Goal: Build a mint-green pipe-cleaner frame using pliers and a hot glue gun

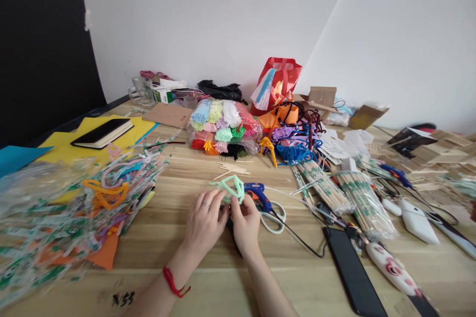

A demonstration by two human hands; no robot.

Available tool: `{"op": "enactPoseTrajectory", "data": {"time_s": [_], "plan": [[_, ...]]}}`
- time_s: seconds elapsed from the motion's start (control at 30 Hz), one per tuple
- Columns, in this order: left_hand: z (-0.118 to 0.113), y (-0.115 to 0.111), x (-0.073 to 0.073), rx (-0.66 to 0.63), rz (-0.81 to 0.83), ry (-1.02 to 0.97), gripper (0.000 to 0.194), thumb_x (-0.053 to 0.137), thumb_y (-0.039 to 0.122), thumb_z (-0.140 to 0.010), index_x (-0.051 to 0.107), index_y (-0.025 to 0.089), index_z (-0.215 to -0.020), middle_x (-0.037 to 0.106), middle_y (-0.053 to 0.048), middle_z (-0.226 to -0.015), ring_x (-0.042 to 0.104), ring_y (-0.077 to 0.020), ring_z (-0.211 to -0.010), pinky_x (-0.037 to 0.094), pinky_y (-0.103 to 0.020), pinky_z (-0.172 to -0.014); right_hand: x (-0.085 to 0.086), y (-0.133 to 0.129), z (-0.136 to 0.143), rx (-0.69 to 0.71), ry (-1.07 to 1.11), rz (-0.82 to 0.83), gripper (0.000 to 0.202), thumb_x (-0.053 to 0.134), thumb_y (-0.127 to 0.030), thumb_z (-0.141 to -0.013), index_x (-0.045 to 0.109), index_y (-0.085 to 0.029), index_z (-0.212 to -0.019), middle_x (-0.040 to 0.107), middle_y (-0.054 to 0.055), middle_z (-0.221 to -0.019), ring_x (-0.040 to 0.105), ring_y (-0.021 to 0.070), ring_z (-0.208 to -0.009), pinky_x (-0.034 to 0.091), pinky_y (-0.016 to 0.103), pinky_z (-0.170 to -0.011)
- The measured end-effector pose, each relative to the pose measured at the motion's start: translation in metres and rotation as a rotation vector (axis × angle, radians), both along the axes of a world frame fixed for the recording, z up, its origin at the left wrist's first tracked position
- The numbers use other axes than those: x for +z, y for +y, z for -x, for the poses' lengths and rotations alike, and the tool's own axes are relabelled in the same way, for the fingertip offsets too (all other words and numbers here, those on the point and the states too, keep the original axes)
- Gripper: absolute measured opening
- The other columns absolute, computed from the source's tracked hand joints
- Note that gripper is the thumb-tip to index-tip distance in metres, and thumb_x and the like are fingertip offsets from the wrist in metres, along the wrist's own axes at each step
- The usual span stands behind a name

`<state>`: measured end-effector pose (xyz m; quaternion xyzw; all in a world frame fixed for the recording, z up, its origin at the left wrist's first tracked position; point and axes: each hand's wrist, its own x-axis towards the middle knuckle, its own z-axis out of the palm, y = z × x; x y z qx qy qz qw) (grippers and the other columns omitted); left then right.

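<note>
A mint-green pipe cleaner (233, 187), bent into an angular loop, is held up between both hands over the wooden table (178, 277). My left hand (205, 223), with a ring and a red string at the wrist, has its fingers closed on the loop's lower left. The fingertips of my right hand (245, 223) pinch its lower right part. Just beyond my right hand lies a blue glue gun (260, 194). White-handled scissors (274, 218) rest beside it. A dark object beneath the hands is mostly hidden.
Plastic wrappers (85, 208) are heaped at left, near a black notebook (102, 133). Bagged pipe cleaners (225, 126), a red bag (278, 84) and loose colored pipe cleaners (293, 133) stand at the back. Bagged wooden sticks (366, 203) and a black phone (353, 272) lie right.
</note>
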<state>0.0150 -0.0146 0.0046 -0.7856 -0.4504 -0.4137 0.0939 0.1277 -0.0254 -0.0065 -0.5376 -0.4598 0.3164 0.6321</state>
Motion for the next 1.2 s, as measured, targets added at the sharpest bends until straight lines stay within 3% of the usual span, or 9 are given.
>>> {"op": "enactPoseTrajectory", "data": {"time_s": [0.17, 0.33, 0.43, 0.8, 0.93, 1.03, 1.13, 1.2], "plan": [[0.004, -0.002, 0.007, -0.079, -0.062, -0.138, 0.044, 0.055, 0.011, -0.080, 0.049, 0.017, -0.123, 0.065, -0.010, -0.104, 0.059, -0.0221, -0.095, 0.046, -0.037, -0.087, 0.001, 0.005, -0.006, 0.054, 0.281, 0.123, 0.035, 0.062, -0.049, -0.075, 0.052, -0.017, -0.064, 0.044, -0.005, -0.054, 0.039, 0.0098, -0.049, 0.035, 0.023, -0.050], [0.012, 0.001, 0.012, -0.055, 0.016, -0.407, 0.004, 0.056, 0.016, -0.084, 0.058, 0.019, -0.084, 0.064, -0.003, -0.076, 0.059, -0.0166, -0.075, 0.047, -0.031, -0.073, -0.001, 0.006, -0.004, 0.184, 0.515, 0.161, 0.029, 0.067, -0.043, -0.073, 0.062, -0.015, -0.075, 0.054, -0.001, -0.060, 0.048, 0.0109, -0.055, 0.040, 0.024, -0.055], [0.015, 0.005, 0.010, -0.003, 0.077, -0.481, 0.013, 0.052, 0.021, -0.087, 0.060, 0.019, -0.076, 0.064, -0.002, -0.071, 0.059, -0.0154, -0.070, 0.047, -0.028, -0.066, 0.001, 0.004, -0.001, 0.208, 0.572, 0.161, 0.027, 0.069, -0.041, -0.071, 0.066, -0.015, -0.076, 0.059, 0.001, -0.063, 0.052, 0.0124, -0.058, 0.044, 0.025, -0.058], [0.018, 0.009, 0.013, -0.012, 0.020, -0.505, 0.014, 0.054, 0.018, -0.086, 0.066, 0.019, -0.094, 0.071, -0.006, -0.088, 0.063, -0.0171, -0.082, 0.049, -0.032, -0.076, 0.006, 0.003, -0.001, 0.287, 0.711, 0.160, 0.018, 0.074, -0.032, -0.070, 0.072, -0.016, -0.078, 0.066, 0.002, -0.069, 0.059, 0.0121, -0.064, 0.049, 0.026, -0.067], [0.018, 0.007, 0.013, 0.024, -0.023, -0.519, 0.006, 0.063, 0.021, -0.080, 0.063, 0.019, -0.074, 0.066, -0.002, -0.070, 0.059, -0.0149, -0.068, 0.048, -0.029, -0.067, 0.008, 0.002, -0.001, 0.316, 0.756, 0.155, 0.018, 0.074, -0.032, -0.071, 0.072, -0.015, -0.078, 0.067, 0.003, -0.070, 0.060, 0.0116, -0.064, 0.050, 0.025, -0.067], [0.018, 0.008, 0.011, 0.066, 0.087, -0.564, 0.021, 0.059, 0.027, -0.083, 0.055, 0.019, -0.063, 0.057, 0.000, -0.061, 0.054, -0.0143, -0.063, 0.045, -0.029, -0.064, 0.011, 0.001, 0.000, 0.345, 0.777, 0.162, 0.020, 0.072, -0.034, -0.074, 0.072, -0.014, -0.077, 0.067, 0.004, -0.069, 0.060, 0.0120, -0.063, 0.050, 0.025, -0.065], [0.018, 0.014, 0.007, 0.090, 0.273, -0.699, 0.018, 0.058, 0.036, -0.082, 0.059, 0.018, -0.080, 0.062, -0.004, -0.080, 0.057, -0.0161, -0.073, 0.046, -0.029, -0.066, 0.012, 0.000, 0.000, 0.365, 0.784, 0.167, 0.021, 0.071, -0.035, -0.075, 0.071, -0.015, -0.077, 0.067, 0.004, -0.069, 0.060, 0.0126, -0.064, 0.050, 0.025, -0.064], [0.018, 0.018, 0.006, 0.019, 0.460, -0.810, 0.027, 0.058, 0.043, -0.080, 0.060, 0.017, -0.088, 0.064, -0.006, -0.087, 0.060, -0.0169, -0.076, 0.048, -0.028, -0.065, 0.011, 0.001, 0.000, 0.381, 0.793, 0.167, 0.020, 0.071, -0.035, -0.075, 0.071, -0.015, -0.077, 0.067, 0.004, -0.069, 0.059, 0.0121, -0.063, 0.050, 0.024, -0.063]]}}
